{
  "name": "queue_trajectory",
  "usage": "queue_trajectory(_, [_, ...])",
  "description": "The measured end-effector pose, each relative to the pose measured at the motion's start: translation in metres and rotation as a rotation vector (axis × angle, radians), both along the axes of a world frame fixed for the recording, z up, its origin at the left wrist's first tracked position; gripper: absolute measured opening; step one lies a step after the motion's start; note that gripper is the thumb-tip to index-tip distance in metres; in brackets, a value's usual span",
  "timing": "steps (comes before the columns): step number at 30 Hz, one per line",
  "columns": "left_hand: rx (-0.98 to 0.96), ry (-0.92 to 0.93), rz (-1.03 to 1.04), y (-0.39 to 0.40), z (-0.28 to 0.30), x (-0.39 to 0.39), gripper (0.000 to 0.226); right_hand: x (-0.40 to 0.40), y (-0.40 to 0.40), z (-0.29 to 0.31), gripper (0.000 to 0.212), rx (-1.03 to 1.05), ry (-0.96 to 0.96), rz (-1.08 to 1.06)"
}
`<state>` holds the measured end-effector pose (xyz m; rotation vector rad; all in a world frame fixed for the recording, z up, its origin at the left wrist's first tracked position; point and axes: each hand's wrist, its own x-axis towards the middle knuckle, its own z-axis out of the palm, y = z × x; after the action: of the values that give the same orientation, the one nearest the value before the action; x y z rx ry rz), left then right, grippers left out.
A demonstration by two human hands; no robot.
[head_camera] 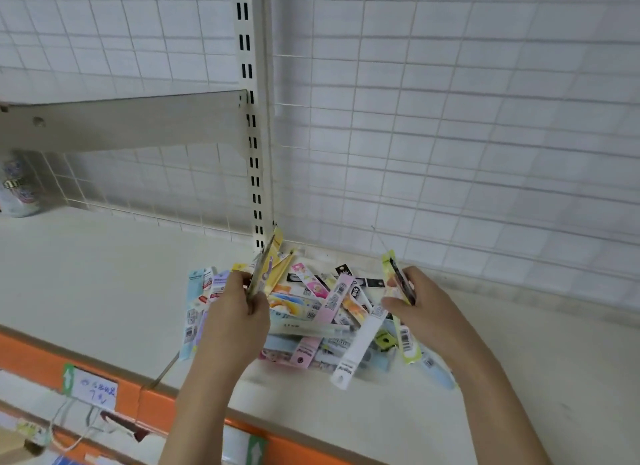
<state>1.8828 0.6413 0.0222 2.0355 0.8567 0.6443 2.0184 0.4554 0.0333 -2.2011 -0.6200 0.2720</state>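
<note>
Cream steel, that is the shelf (104,274) I am looking down on from the head view, with one heap of long thin packs (332,312) lying against its back edge, just right of the single slotted post (251,118). The heap has well over a dozen packs, crossed over each other; I cannot count them exactly. My left hand (239,312) grips a bundle (265,267) upright and edge-on above the heap's left end, so I cannot tell how many it holds. My right hand (420,308) pinches two packs, one yellow-green (389,274) and one dark, tilted above the heap's right end. The hands are apart, with the heap between them. The wire grid (450,118) closes off the back. One orange lip (34,360) marks the front edge and carries one white tag (95,392). Bare shelf lies open to both sides; one can (17,187) stands far left under one bracket (121,125).
</note>
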Motion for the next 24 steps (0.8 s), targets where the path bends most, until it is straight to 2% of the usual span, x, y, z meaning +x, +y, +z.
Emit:
queue_trajectory(4, [0.076, 0.07, 0.002, -0.005, 0.001, 0.001, 0.008, -0.003, -0.002, -0.005, 0.05, -0.024, 0.059, 0.001])
queue_trajectory(6, [0.094, 0.088, 0.003, -0.006, 0.001, -0.001, 0.026, -0.004, -0.003, -0.007, 0.056, -0.062, 0.069, -0.022])
queue_trajectory(8, [0.098, 0.095, -0.004, -0.007, 0.002, -0.003, 0.036, -0.002, -0.005, -0.01, 0.044, -0.124, 0.055, -0.045])
queue_trajectory(11, [0.115, 0.096, -0.017, -0.008, 0.001, -0.005, 0.037, -0.002, -0.009, -0.009, 0.026, -0.145, 0.051, -0.079])
queue_trajectory(20, [0.148, 0.116, -0.096, -0.022, -0.002, 0.003, 0.041, -0.008, -0.032, -0.008, 0.024, -0.13, 0.049, -0.128])
queue_trajectory(24, [0.183, 0.162, -0.219, -0.035, -0.004, 0.016, 0.037, -0.006, -0.051, -0.008, 0.016, -0.061, 0.102, -0.181])
